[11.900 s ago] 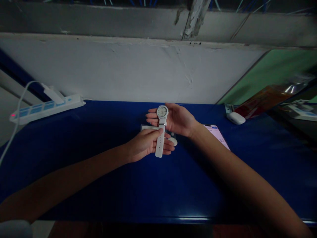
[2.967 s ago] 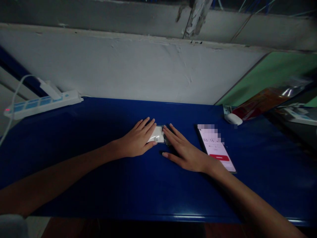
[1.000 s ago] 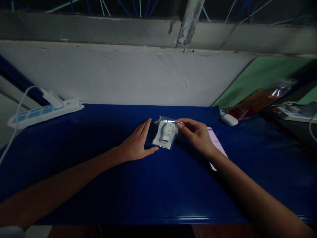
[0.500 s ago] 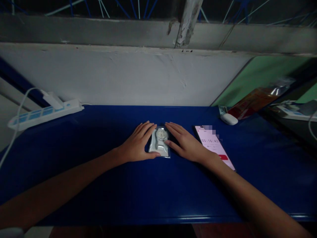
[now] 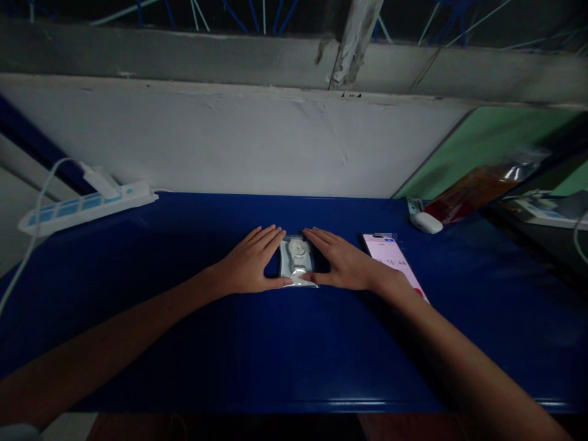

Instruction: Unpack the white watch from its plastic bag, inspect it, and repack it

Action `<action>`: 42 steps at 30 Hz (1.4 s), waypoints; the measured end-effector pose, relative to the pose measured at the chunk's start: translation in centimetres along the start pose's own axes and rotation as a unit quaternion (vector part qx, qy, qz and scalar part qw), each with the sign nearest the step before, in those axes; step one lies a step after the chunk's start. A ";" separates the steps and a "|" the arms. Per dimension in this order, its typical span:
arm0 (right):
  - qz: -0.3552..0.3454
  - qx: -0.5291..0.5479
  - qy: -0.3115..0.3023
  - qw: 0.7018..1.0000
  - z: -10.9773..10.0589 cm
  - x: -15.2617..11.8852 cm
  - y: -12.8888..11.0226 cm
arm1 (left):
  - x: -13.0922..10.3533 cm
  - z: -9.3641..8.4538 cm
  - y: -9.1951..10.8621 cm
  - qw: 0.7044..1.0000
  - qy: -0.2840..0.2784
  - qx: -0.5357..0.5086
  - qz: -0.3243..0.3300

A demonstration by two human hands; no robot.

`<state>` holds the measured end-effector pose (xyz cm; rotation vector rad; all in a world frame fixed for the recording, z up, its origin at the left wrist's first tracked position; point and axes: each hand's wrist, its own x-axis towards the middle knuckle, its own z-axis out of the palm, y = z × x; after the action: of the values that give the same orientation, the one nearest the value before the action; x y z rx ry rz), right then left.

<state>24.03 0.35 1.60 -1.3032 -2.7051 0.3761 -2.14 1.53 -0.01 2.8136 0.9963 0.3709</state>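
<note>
A white wristwatch (image 5: 298,247) lies face up inside a clear plastic bag (image 5: 285,269), flat on the blue table (image 5: 257,355). My left hand (image 5: 250,260) rests at the bag's left side, fingers stretched forward and thumb on its lower left part. At the right side, my right hand (image 5: 342,260) lies with its fingertips on the top right corner and its thumb near the lower right corner. Both hands have thumb and fingers well apart, touching the bag's edges without closing round it.
Right of my right hand, a phone (image 5: 386,251) shows a running timer, partly covered by my forearm. Beyond it are a white earbud case (image 5: 426,222) and a bottle of reddish-brown drink (image 5: 482,187) lying tilted. A white power strip (image 5: 87,208) with a plugged-in cable stands at the back left.
My right thumb has moved down from beside the watch to the bag's lower edge. My left hand has shifted slightly, and the bag now sits a little straighter.
</note>
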 end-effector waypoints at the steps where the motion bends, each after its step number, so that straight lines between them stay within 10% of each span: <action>1: 0.000 0.008 0.008 1.000 0.1 -0.1 0.1 | 0.0 0.1 -0.3 1.000 -0.007 -0.009 -0.005; 42: -0.016 0.034 0.042 0.998 1.1 -1.7 1.2 | 0.0 0.4 -1.4 0.998 -0.004 -0.058 0.015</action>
<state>25.76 -0.47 0.18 -1.2291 -2.6160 0.3981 -2.86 2.64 -0.67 2.7264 0.9021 0.4072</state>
